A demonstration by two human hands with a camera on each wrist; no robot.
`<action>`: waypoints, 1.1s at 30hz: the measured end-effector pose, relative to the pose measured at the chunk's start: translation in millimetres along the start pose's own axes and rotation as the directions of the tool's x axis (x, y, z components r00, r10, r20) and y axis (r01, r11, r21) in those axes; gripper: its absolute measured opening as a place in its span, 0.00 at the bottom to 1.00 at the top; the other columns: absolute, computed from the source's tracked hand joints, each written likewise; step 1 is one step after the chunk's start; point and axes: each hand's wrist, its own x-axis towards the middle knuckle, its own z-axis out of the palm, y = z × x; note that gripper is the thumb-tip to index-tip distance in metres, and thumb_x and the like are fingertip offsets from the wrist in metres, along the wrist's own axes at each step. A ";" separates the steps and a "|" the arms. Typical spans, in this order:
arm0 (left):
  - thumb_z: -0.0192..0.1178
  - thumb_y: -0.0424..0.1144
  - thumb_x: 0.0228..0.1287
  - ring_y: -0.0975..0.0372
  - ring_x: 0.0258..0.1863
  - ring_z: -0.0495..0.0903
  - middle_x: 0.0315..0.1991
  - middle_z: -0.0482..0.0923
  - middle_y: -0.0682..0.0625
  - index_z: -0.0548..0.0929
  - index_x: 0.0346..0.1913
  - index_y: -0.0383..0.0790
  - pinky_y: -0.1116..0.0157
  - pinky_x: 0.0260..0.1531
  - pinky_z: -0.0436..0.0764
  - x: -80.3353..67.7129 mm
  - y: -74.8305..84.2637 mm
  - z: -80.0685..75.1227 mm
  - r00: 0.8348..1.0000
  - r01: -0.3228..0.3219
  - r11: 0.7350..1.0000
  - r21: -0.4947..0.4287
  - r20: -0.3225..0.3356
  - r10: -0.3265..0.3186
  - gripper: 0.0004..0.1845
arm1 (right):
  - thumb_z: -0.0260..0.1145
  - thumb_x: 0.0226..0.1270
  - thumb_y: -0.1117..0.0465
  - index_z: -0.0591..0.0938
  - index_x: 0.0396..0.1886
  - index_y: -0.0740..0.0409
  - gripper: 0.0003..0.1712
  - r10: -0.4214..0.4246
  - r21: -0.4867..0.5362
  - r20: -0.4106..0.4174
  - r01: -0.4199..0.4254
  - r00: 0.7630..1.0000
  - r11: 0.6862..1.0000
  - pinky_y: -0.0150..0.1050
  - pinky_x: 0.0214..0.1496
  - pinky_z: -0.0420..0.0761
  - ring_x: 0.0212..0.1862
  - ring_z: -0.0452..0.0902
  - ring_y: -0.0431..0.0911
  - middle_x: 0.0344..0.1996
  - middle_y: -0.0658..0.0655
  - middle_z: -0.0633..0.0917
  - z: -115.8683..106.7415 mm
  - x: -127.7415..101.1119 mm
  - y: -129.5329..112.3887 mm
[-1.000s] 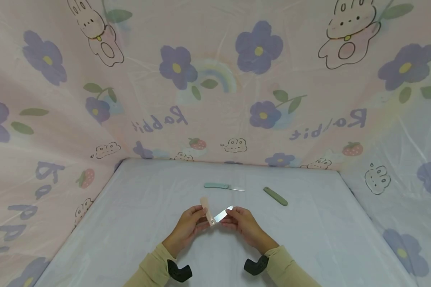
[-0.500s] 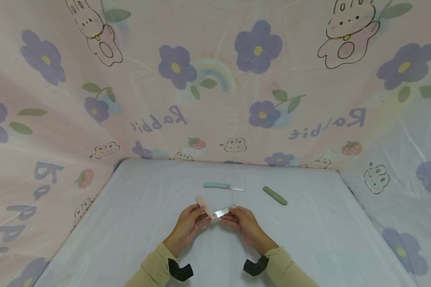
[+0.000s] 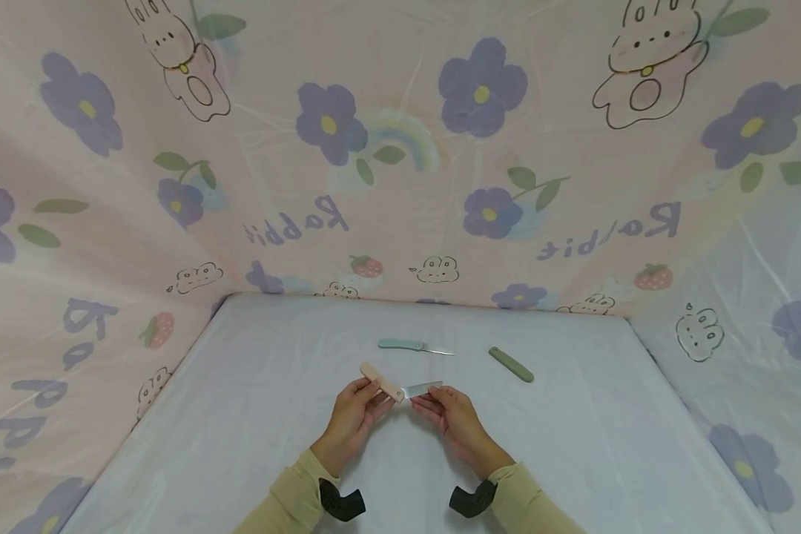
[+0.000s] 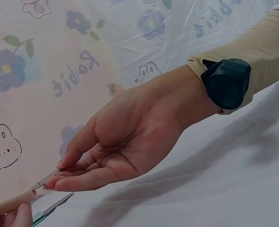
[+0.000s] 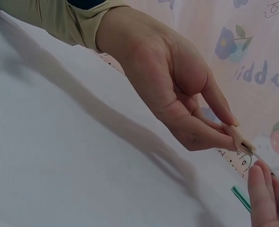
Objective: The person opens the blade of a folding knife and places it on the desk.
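Peach folding knife held by both hands

The peach folding knife is held up over the white-covered desk, near the middle. Its handle is gripped by the left hand, with the thumb on top. The silver blade is pinched near its tip by the right hand.

The blade seems to be mostly swung out of the handle. A bend is left at the joint, so the knife is not quite straight. Farther back, a teal folding knife is laid down with its blade out. To its right, a green folding knife is laid down too. No blade can be seen on it, so it looks folded and not yet opened.

No brand or label can be read on the knives. On the pink printed cloth, the word "Rabbit" is seen twice, written backward.
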 end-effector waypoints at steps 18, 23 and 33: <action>0.49 0.28 0.69 0.54 0.44 0.77 0.50 0.64 0.37 0.57 0.55 0.26 0.54 0.49 0.75 6.2 -9.3 15.7 0.985 -0.090 0.992 -0.089 -0.153 0.076 0.17 | 0.47 0.73 0.69 0.62 0.50 0.77 0.13 -0.037 0.159 -0.128 0.058 0.991 0.986 0.44 0.52 0.75 0.43 0.81 0.51 0.35 0.62 0.79 13.2 -3.7 4.6; 0.49 0.27 0.68 0.54 0.42 0.77 0.47 0.65 0.38 0.59 0.53 0.25 0.54 0.48 0.76 6.2 -11.7 21.3 0.975 -0.141 0.985 -0.100 -0.189 0.120 0.16 | 0.48 0.72 0.69 0.63 0.48 0.75 0.12 -0.050 0.193 -0.184 0.086 0.982 0.977 0.43 0.52 0.76 0.42 0.81 0.51 0.34 0.61 0.78 19.6 -4.4 6.0; 0.49 0.25 0.68 0.53 0.41 0.76 0.46 0.65 0.38 0.60 0.49 0.28 0.53 0.47 0.76 7.1 -14.9 38.9 0.948 -0.251 0.950 -0.187 -0.247 0.202 0.12 | 0.47 0.74 0.67 0.60 0.50 0.76 0.14 -0.138 0.211 -0.257 0.195 0.957 0.958 0.42 0.52 0.75 0.44 0.81 0.50 0.38 0.65 0.80 32.6 -7.3 8.9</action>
